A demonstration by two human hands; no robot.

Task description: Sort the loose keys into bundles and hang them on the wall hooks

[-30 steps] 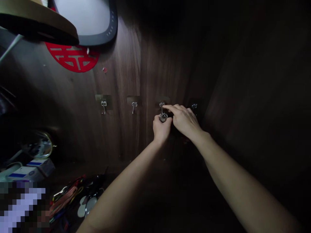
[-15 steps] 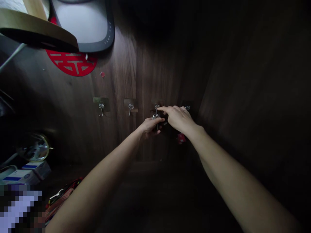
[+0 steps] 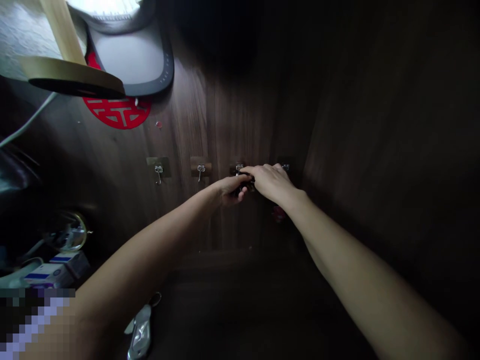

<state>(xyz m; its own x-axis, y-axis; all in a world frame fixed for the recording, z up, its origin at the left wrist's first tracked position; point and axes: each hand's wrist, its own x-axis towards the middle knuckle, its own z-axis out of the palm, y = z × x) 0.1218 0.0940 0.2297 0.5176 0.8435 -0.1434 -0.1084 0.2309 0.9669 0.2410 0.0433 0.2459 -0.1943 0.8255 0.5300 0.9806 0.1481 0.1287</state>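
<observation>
My left hand [image 3: 231,191] is closed, thumb over fingers, round a small dark thing just below the third wall hook [image 3: 239,167]. Hardly any of that thing shows. From the right comes my right hand [image 3: 270,181], palm down. Its index finger reaches to the hook and the left thumb, while its other fingers bend down out of sight. Small dark, faintly golden bits [image 3: 251,186] show between the hands. A red tag [image 3: 278,214] hangs below my right hand, partly covered by it.
More metal hooks on adhesive pads line the wood panel: a left hook [image 3: 158,171], a second hook [image 3: 201,169] and a right hook [image 3: 286,166]. A grey cap [image 3: 131,55] and red paper-cut [image 3: 122,116] are upper left. Boxes [image 3: 48,274] and a silver key-ring piece [image 3: 141,332] lie below.
My hands have drawn closer together at the hook, and the shiny metal in my left hand is now mostly covered. The view has shifted slightly, bringing the silver key-ring piece into sight.
</observation>
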